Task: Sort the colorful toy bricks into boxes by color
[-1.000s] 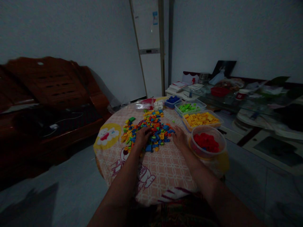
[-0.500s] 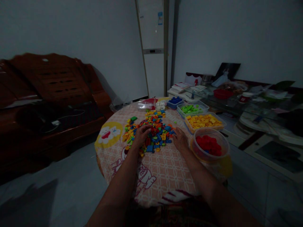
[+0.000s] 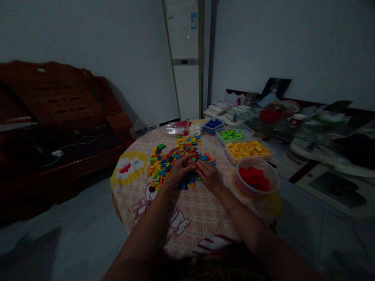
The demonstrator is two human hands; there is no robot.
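- My left hand point(image 3: 178, 171) is over the pile point(image 3: 159, 171), fingers curled in toward the right.
- My right hand point(image 3: 209, 175) is in there too, fingers bent, tips meeting the left's or close to it.
- There's a bit of red between my fingertips, looks like a brick point(image 3: 197, 166), but it's so dim I honestly can't tell if either hand is pinching it.
- The pile's loose on the cloth point(image 3: 211, 214), right in front of me and partly hidden under my hands. Mixed colours.
- Off to my right: a round tub point(image 3: 274, 186) with red bricks point(image 3: 253, 177) in it, then boxes of yellow point(image 3: 247, 149), green point(image 3: 233, 134) and blue point(image 3: 213, 123) ones further back.
- Handling, my guess: hard plastic, super light, stiff, not fragile. Smooth sides might be slippery.
- I'd grab a brick by two opposite sides, thumb and fingertip, and not squeeze much.
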